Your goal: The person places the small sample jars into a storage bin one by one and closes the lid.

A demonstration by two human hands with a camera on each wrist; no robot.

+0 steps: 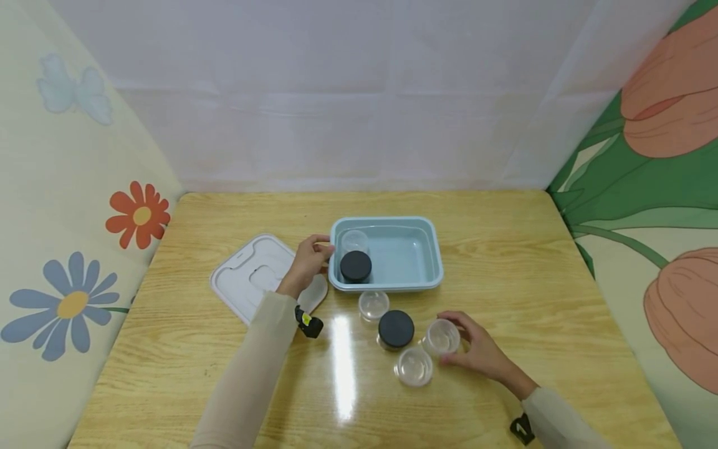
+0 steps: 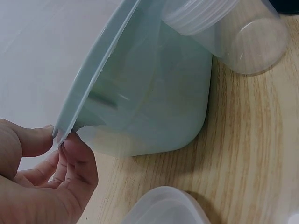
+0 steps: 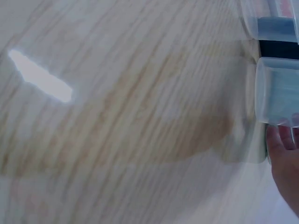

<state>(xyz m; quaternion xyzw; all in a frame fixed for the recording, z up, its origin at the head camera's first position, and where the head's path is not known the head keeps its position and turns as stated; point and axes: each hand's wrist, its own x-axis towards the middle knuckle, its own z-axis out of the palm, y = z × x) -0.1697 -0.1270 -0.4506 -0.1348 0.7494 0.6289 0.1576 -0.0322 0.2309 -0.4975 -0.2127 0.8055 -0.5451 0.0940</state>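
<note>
A light blue plastic basin (image 1: 401, 252) stands on the table. Its left rim is pinched between the thumb and fingers of my left hand (image 1: 305, 265), as the left wrist view shows closely. Inside, at the basin's left end, are a clear plastic jar (image 1: 354, 241) and a black-lidded jar (image 1: 356, 267). My right hand (image 1: 481, 354) grips another clear jar (image 1: 443, 337) from its right side, in front of the basin. Left of that jar are a second black-lidded jar (image 1: 396, 329), a clear jar (image 1: 373, 305) by the basin's front wall, and a clear jar (image 1: 414, 368) nearer me.
A white rectangular lid (image 1: 252, 274) lies on the wooden table (image 1: 505, 249), partly beneath my left forearm. A smaller translucent lid (image 1: 314, 293) overlaps its right side. A white cloth backdrop (image 1: 359, 125) hangs behind the table, and flower-printed sheets flank it.
</note>
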